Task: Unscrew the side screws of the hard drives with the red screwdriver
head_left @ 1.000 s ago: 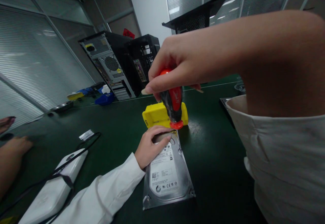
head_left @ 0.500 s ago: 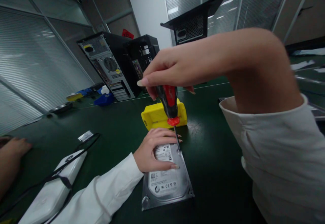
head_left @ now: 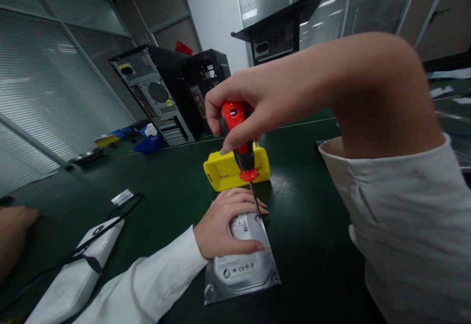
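Observation:
A silver hard drive (head_left: 253,277) with a white printed label lies flat on the dark green table. My left hand (head_left: 224,228) grips its far part, the thumb across the label and the fingers over the far end. In my right hand (head_left: 245,91) is a red and black screwdriver (head_left: 247,160), held from above with thumb and fingers round its handle. The shaft points down to the drive's far right edge, beside my left fingertips. Whether a screw sits under the tip is too small to tell. Just behind stands a yellow plastic bin (head_left: 219,173).
To the left lie a white box-shaped device (head_left: 69,285) and a black cable (head_left: 121,213). Another person's hand (head_left: 18,218) rests at the left edge. Computer cases (head_left: 165,96) and a blue bin (head_left: 149,144) stand at the back.
My right hand has shifted its hold on the screwdriver: the thumb now lies lower along the handle and the red top shows. My left hand has slid slightly on the drive.

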A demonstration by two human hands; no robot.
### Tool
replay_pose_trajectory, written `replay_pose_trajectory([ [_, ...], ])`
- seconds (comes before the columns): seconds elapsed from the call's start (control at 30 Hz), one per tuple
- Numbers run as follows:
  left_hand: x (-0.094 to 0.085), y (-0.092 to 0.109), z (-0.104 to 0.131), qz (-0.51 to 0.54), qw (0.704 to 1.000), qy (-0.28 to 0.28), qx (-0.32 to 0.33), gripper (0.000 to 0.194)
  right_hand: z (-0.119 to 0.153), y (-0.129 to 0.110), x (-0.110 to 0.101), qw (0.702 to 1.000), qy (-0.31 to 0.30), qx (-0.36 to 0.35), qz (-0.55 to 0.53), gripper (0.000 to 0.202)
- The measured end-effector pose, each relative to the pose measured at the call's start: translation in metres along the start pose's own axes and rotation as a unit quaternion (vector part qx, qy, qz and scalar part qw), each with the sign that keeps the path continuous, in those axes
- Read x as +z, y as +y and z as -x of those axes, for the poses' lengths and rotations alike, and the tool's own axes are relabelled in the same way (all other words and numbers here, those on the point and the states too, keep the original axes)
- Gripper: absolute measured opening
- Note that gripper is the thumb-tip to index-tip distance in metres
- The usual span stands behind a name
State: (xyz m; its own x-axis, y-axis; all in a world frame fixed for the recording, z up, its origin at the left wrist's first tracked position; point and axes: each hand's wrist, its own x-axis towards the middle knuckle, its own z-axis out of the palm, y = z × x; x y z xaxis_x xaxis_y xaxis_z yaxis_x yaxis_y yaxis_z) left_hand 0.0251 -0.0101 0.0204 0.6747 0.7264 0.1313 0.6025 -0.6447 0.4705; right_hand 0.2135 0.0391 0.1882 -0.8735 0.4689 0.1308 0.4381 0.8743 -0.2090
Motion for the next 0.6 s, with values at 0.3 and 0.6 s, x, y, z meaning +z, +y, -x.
replay_pose_trajectory([
  [0.3,0.0012,-0.0050,-0.0001,-0.004,1.000,0.006,0.005,0.047,-0.0005,0.0008,-0.0007,0.998,0.000,0.060,-0.015,0.048],
  [0.6,-0.0002,0.0019,-0.0049,0.003,1.000,0.002,0.000,0.045,-0.0013,0.0039,-0.0006,0.982,0.040,0.171,0.076,0.062],
])
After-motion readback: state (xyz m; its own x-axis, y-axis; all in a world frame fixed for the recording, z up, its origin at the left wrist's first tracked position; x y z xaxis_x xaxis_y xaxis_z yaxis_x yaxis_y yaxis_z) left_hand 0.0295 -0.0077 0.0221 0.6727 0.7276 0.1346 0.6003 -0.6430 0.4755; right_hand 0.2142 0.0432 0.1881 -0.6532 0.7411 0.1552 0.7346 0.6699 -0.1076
